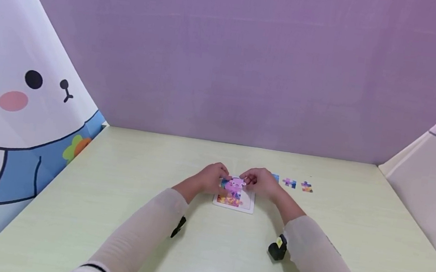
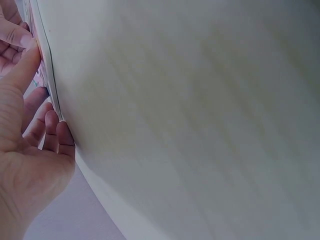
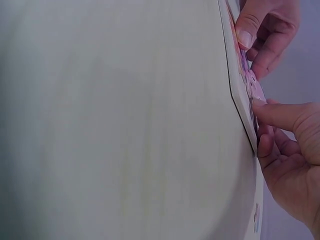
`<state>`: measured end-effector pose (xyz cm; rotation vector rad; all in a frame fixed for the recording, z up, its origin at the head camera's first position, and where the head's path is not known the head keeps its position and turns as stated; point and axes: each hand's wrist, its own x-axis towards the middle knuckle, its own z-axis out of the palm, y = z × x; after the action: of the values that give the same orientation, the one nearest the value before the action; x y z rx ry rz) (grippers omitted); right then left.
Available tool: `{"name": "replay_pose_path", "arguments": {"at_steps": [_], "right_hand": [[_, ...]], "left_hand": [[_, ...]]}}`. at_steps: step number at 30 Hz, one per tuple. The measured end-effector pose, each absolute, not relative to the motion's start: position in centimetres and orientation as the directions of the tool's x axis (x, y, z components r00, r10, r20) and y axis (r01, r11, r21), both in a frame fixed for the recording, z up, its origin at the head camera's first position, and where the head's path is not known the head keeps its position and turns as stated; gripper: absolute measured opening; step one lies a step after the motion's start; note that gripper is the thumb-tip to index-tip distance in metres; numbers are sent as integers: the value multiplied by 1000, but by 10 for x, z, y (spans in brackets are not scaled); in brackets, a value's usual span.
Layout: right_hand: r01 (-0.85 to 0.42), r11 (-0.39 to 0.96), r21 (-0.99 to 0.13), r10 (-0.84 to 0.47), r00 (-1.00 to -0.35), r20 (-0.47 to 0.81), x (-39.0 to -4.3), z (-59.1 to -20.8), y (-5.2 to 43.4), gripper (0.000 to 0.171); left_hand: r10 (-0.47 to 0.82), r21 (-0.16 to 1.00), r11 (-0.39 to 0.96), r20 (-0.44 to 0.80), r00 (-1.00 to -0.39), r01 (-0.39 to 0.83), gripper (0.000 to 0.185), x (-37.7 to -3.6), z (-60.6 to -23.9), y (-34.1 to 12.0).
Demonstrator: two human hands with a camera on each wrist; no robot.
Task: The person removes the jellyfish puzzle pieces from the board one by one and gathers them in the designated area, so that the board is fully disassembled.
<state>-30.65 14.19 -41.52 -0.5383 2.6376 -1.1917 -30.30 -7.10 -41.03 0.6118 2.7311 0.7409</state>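
Observation:
A small white-framed jigsaw puzzle tray [image 1: 247,208] lies on the table, its left part covered by joined colourful pieces [image 1: 231,197]. At its upper right, my right hand [image 1: 264,183] pinches a pink puzzle piece [image 3: 255,86] between thumb and fingers; the piece is slightly raised in the right wrist view. My left hand [image 1: 208,178] holds the left side of the tray, its thumb over the joined pieces and its other fingers curled by the edge [image 2: 61,107]. The hands partly hide the tray's upper corners.
Loose puzzle pieces lie right of the tray: a pink-and-blue one [image 1: 289,182], an orange-and-purple one [image 1: 306,187] and a blue one [image 1: 276,177] partly behind my right hand. The pale table [image 1: 136,167] meets a purple backdrop [image 1: 226,64] at the back.

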Motion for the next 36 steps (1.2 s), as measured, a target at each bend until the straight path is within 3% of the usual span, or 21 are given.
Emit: {"name": "replay_pose_path", "arguments": {"at_steps": [14, 36], "right_hand": [[-302, 607, -735, -408, -912, 38, -308, -418, 147, 22], [-309, 491, -814, -391, -914, 111, -290, -410, 176, 29]], "left_hand": [[446, 534, 783, -124, -886, 319, 56, -304, -412, -69], [438, 535, 784, -117, -891, 315, 57, -302, -413, -67]]}}
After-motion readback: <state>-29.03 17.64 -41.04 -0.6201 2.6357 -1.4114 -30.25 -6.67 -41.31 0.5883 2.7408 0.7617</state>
